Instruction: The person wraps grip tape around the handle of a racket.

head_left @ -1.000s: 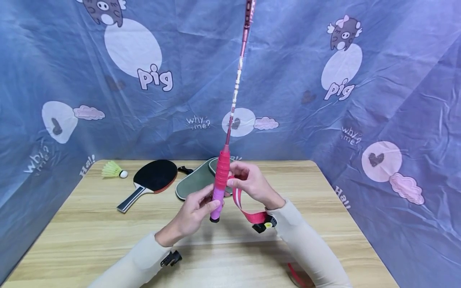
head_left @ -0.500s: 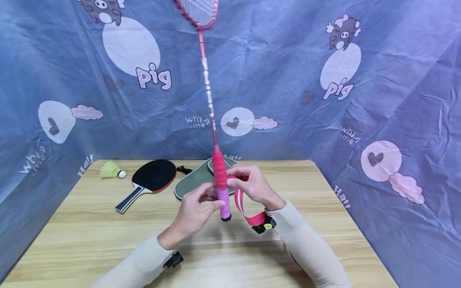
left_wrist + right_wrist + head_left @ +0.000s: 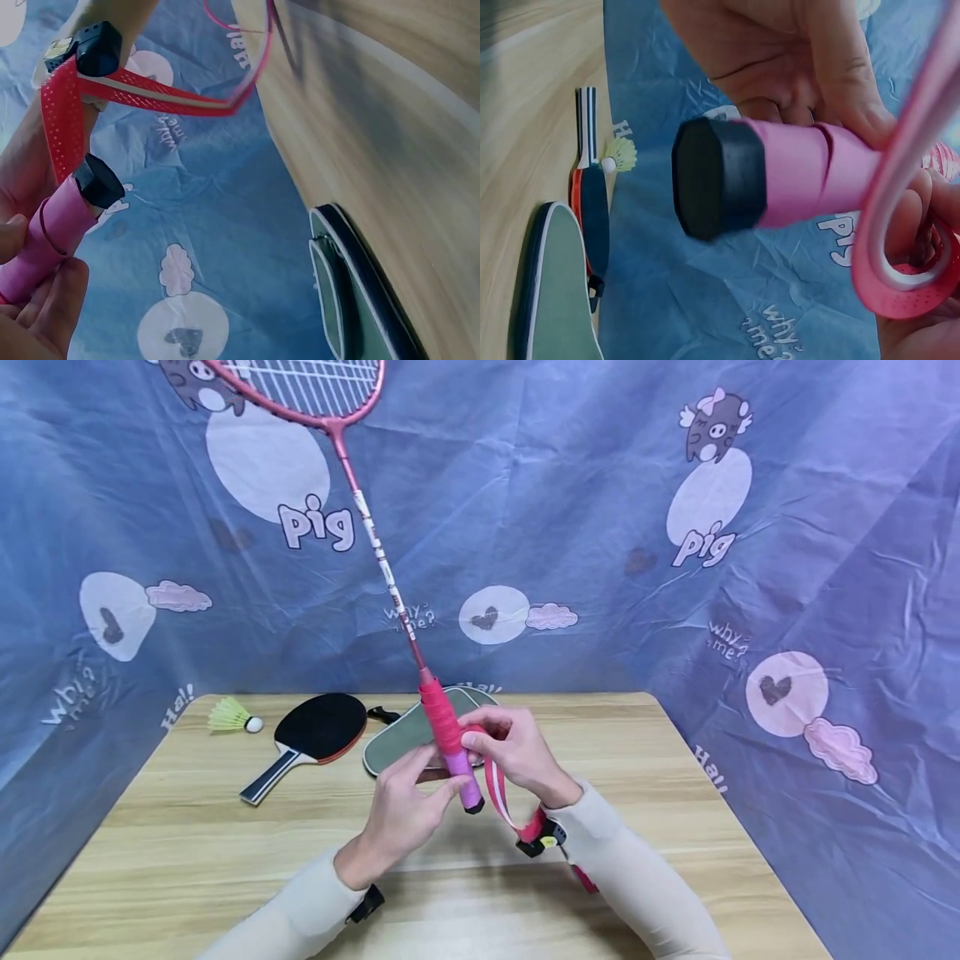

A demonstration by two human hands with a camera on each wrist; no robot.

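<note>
A pink badminton racket (image 3: 386, 575) slants up to the left in the head view, its strung head partly out of frame. My left hand (image 3: 405, 806) grips the lower handle between thumb and fingers, on the purple base grip (image 3: 463, 770) just above the black butt cap (image 3: 718, 178). Red overgrip tape (image 3: 439, 714) is wound in overlapping turns round the upper handle. Where the winding stops, my right hand (image 3: 517, 752) pinches the tape. The loose perforated strip (image 3: 169, 101), with a pale stripe along it, loops down past the right wrist.
On the wooden table (image 3: 187, 860), a green padded case (image 3: 401, 742) lies behind the hands. A black table tennis paddle (image 3: 322, 727) and a yellow shuttlecock (image 3: 234, 716) lie to the left. Blue printed cloth (image 3: 600, 527) walls in the back and sides.
The racket has turned and tipped left: its head swung from the upper right to the upper left, and its strings now show broadly. Both hands keep their hold near the same spot.
</note>
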